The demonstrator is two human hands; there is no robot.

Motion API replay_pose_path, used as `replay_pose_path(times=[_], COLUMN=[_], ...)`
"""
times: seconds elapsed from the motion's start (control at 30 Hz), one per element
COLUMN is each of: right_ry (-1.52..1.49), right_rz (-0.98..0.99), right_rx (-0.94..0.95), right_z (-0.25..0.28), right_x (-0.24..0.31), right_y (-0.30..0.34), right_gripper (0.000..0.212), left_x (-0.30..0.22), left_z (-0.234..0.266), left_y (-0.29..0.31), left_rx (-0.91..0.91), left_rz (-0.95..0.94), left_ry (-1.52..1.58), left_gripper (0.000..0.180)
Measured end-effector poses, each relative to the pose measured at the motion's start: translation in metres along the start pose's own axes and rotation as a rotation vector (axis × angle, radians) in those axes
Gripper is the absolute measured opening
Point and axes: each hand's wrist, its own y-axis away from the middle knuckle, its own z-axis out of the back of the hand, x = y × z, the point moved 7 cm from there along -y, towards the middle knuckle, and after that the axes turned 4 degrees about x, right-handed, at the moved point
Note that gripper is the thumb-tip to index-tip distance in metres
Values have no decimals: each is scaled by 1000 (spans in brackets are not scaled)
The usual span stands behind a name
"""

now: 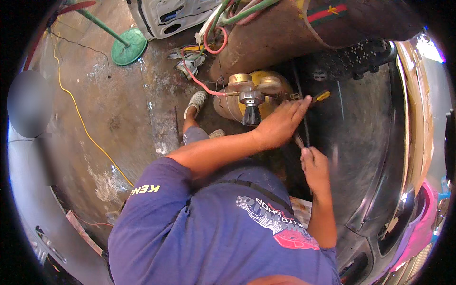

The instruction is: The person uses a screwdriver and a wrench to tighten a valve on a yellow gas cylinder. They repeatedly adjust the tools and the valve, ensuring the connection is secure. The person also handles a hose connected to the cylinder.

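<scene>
A gas regulator [251, 98] with two round brass gauges sits at the valve of a yellow-topped gas cylinder [285, 85]. My left hand [280, 122] reaches over the valve at the regulator's right side, its fingers pressed together; what lies under them is hidden. Beyond those fingertips a yellow-ended piece [323, 96] sticks out. Below, my right hand [315, 171] is closed round the handle end of a slim metal wrench [299, 140], which slants up toward my left hand. The wrench's head is hidden. From the regulator's left side runs a red hose [199, 84].
A large rusty brown cylinder [266, 42] lies behind the regulator, with green and red hoses [232, 19] over it. Black car body panels [351, 137] stand to the right. A green round stand base [129, 47] and a yellow cord [78, 102] are on the floor at left. Another person's foot [195, 102] is close by.
</scene>
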Motion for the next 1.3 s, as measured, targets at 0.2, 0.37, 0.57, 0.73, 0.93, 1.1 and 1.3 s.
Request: replay_pose_path(times=[0.2,0.37,0.57,0.73,0.93,1.1,1.3], right_ry=[-554,-811,-672,-33,-467,-34,-372], right_rz=[-138,-223,-408,-25,-226,241,-185], right_rx=[82,114,423,40,79,-227,59], right_z=[24,29,42,53,53,76,81], right_x=[-18,-60,-86,-92,-138,-89,-128], right_y=[84,117,130,129,137,152,156], right_gripper=[46,51,43,23,21,20,35], left_x=[-28,-35,-49,-48,-65,-79,-95], left_z=[-6,-8,-24,-39,-46,-42,-35], left_y=[49,47,44,44,42,42,33], left_rx=[255,149,282,369,391,416,409], left_rz=[-17,-87,-178,-68,-20,14,5], left_ry=[-4,55,-74,-143,-167,-197,-189], left_gripper=[113,40,42,40,37,36,36])
